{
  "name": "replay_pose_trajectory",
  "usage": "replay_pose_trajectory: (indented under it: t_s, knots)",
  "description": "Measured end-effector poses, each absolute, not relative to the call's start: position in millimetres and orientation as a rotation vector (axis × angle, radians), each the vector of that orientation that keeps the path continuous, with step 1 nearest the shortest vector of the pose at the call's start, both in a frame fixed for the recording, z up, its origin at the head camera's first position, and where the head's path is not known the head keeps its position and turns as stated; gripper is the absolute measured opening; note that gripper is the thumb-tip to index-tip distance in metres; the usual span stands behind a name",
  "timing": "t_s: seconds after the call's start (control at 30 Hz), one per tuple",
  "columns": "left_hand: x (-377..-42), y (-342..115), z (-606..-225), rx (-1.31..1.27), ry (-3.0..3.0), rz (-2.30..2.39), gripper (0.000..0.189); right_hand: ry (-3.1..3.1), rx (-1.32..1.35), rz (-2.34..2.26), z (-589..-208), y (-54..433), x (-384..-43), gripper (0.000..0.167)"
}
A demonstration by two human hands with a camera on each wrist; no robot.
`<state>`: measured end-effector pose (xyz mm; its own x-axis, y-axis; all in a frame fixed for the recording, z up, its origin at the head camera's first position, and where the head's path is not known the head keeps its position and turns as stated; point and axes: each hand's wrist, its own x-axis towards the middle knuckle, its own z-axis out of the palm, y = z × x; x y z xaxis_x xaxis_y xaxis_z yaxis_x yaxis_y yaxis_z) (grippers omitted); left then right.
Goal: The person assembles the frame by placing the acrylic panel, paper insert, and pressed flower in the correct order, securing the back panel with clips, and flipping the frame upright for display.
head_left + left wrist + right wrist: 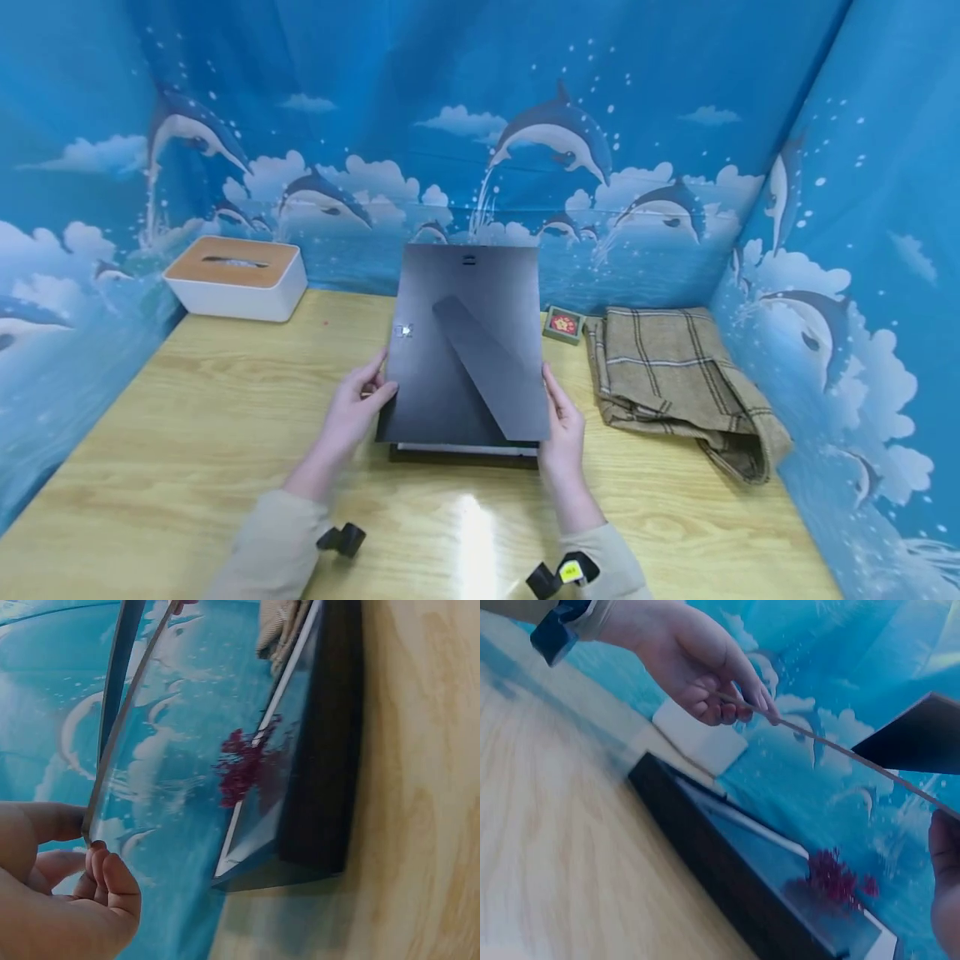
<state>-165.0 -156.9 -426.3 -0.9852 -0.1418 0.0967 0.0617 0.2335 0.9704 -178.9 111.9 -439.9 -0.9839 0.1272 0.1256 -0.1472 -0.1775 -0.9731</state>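
Note:
Both hands hold a dark photo frame backing board (420,375) by its side edges, with its flat easel stand (487,367) toward me. My left hand (356,408) pinches the left edge between thumb and fingers. At the right edge, my right hand (562,433) grips the board. Below it, apart from it in both wrist views, the deep black photo frame (322,750) lies on the table. A dark red sprig of dried flowers (836,877) stands up out of the frame. The board hides most of the frame in the head view.
A white tissue box (232,283) with a wooden lid stands at the back left. Right of the board are a small green-edged square piece (563,324) with a red and yellow design and a folded brown plaid cloth (667,375). Dolphin-print curtains (420,108) surround the wooden table.

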Motion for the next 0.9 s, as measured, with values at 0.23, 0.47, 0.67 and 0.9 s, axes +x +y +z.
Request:
replay_pose_trajectory:
  t_s: [0.23, 0.47, 0.67, 0.9]
  knots:
    - [-172.2, -151.8, -438.9, 0.152, -2.354, -1.923, 0.05, -1.975, -0.05, 2.234, -453.9, 122.1, -189.7, 0.038]
    - [-180.7, -145.9, -455.5, 0.219, -2.395, -1.916, 0.049, -1.985, -0.042, 2.234, -464.9, 129.2, -195.7, 0.038]
    - [-183.7, -141.1, -463.2, 0.27, -2.426, -1.956, 0.051, -2.025, -0.074, 2.218, -471.0, 133.5, -198.5, 0.037]
    - [-186.7, -136.9, -467.4, 0.343, -2.313, -2.186, 0.053, -1.981, -0.143, 2.269, -469.6, 136.5, -203.9, 0.037]
